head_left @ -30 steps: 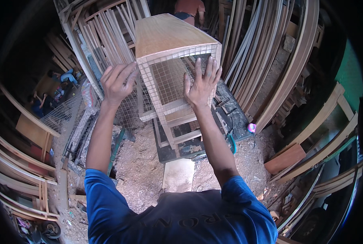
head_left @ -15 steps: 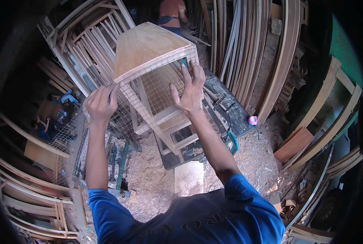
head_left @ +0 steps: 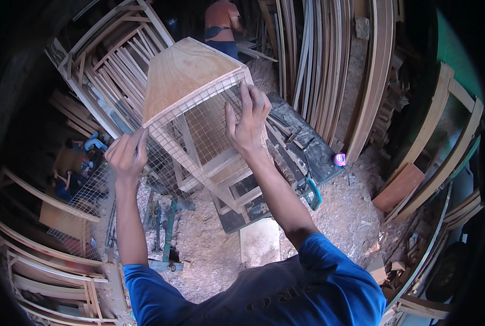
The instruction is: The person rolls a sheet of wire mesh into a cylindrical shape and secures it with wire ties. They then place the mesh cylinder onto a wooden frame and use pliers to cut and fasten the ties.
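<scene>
A wooden cage-like frame [head_left: 201,173] stands in front of me, with a tapered plywood panel [head_left: 191,73] on top and wire mesh [head_left: 204,117] across its near side. My left hand [head_left: 126,157] is at the panel's near left corner, its thumb and fingers pinched on the edge of the mesh. Against the mesh near the right corner rests my right hand [head_left: 248,119], fingers stretched upward and thumb held apart. Part of the right upright is hidden behind it.
The frame stands on a dark worktable [head_left: 302,136]. A pink tape measure [head_left: 339,160] and a teal curved handle [head_left: 314,194] lie at its right. Long boards [head_left: 329,70] lean behind. Sawdust [head_left: 204,233] covers the floor. Another person [head_left: 220,24] works at the back; others sit far left.
The whole view has shifted a little, so the cage appears lower and more to the left. My right hand has come closer to the panel's right corner. My left hand stays at the left corner.
</scene>
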`<action>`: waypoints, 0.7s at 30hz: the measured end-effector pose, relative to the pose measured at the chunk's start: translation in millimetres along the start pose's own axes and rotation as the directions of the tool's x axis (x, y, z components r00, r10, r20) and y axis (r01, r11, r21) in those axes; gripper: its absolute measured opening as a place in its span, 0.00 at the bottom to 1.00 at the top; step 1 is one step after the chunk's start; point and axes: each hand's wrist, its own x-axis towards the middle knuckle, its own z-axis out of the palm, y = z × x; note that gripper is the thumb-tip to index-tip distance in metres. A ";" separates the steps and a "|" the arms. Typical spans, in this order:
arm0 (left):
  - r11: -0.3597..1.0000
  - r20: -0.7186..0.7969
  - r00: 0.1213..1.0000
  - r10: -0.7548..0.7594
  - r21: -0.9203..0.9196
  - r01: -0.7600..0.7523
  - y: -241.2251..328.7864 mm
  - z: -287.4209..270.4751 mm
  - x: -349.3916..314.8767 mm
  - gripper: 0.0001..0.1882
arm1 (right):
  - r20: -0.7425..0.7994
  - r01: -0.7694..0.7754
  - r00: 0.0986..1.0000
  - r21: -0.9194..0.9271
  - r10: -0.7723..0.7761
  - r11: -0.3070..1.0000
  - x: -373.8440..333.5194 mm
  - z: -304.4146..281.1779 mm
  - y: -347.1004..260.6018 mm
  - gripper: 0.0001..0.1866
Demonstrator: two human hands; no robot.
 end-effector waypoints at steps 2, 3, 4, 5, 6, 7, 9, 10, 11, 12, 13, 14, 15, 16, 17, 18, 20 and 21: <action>1.000 -0.009 1.000 0.017 0.003 -0.017 0.6 1.4 0.0 0.05 | 0.003 0.001 1.000 -0.026 -0.001 1.000 1.0 1.1 0.7 0.33; 1.000 -0.006 1.000 0.006 -0.023 -0.006 1.1 2.2 -0.4 0.05 | 0.020 -0.007 1.000 -0.036 0.008 0.999 0.9 1.5 1.3 0.32; 1.000 -0.014 1.000 0.019 0.002 -0.019 0.9 2.8 -0.5 0.05 | -0.006 -0.012 1.000 -0.022 0.012 1.000 1.1 2.8 1.9 0.33; 1.000 -0.018 1.000 0.025 0.006 -0.025 0.8 3.6 -0.8 0.05 | -0.023 -0.022 0.999 -0.005 0.022 1.000 1.2 4.1 2.8 0.35; 1.000 -0.016 1.000 0.003 -0.003 -0.003 1.0 3.8 -1.3 0.05 | -0.040 -0.030 0.999 0.012 0.030 0.999 1.0 4.6 3.5 0.36; 1.000 -0.020 1.000 0.018 0.001 -0.018 1.0 3.9 -1.6 0.05 | -0.030 -0.033 0.999 0.009 0.033 0.999 0.6 5.1 4.0 0.36; 0.999 -0.005 1.000 -0.011 -0.032 0.010 1.4 3.6 -2.0 0.06 | -0.034 -0.023 0.999 0.015 0.024 1.000 0.4 5.2 4.2 0.36; 1.000 -0.014 1.000 0.002 -0.011 -0.002 1.5 2.9 -2.0 0.06 | -0.008 -0.040 0.999 0.008 0.040 0.999 0.3 5.1 3.7 0.36; 1.000 -0.012 1.000 0.007 -0.009 -0.007 1.4 2.5 -1.8 0.06 | 0.001 -0.048 0.999 0.005 0.048 0.999 0.4 4.7 3.3 0.36; 1.000 -0.006 1.000 -0.012 -0.024 0.012 1.5 2.6 -1.7 0.06 | 0.018 -0.062 0.998 0.002 0.062 0.998 0.4 4.0 3.0 0.36; 1.000 -0.010 1.000 0.003 -0.015 -0.003 1.4 2.7 -1.7 0.06 | 0.007 -0.067 0.998 0.007 0.066 0.998 0.7 3.6 2.6 0.35; 1.000 -0.010 1.000 -0.007 -0.021 0.007 1.4 3.5 -1.6 0.06 | 0.006 -0.077 0.997 0.013 0.077 0.997 1.0 2.7 2.8 0.33; 0.999 -0.004 1.000 -0.027 -0.040 0.027 1.3 3.3 -1.9 0.06 | 0.000 -0.078 0.997 0.029 0.078 0.997 1.1 2.8 2.3 0.32; 0.998 -0.005 0.999 -0.034 -0.048 0.033 1.2 3.4 -2.0 0.05 | 0.006 -0.082 0.997 0.003 0.082 0.997 1.9 2.0 2.9 0.33; 0.997 -0.002 0.999 -0.050 -0.064 0.050 1.0 3.8 -2.2 0.05 | 0.010 -0.081 0.997 -0.007 0.081 0.997 3.1 1.9 3.6 0.33; 0.994 0.001 0.997 -0.072 -0.082 0.072 0.5 2.9 -2.3 0.05 | 0.026 -0.094 0.995 -0.021 0.095 0.995 3.8 2.2 3.6 0.32; 0.991 0.031 0.995 -0.098 -0.083 0.101 -0.5 1.3 -2.3 0.05 | 0.009 -0.072 0.997 0.008 0.072 0.997 5.5 3.7 4.2 0.31; 0.987 0.048 0.992 -0.121 -0.097 0.125 -0.8 0.8 -2.3 0.05 | 0.013 -0.063 0.998 0.032 0.063 0.998 6.1 4.1 5.0 0.31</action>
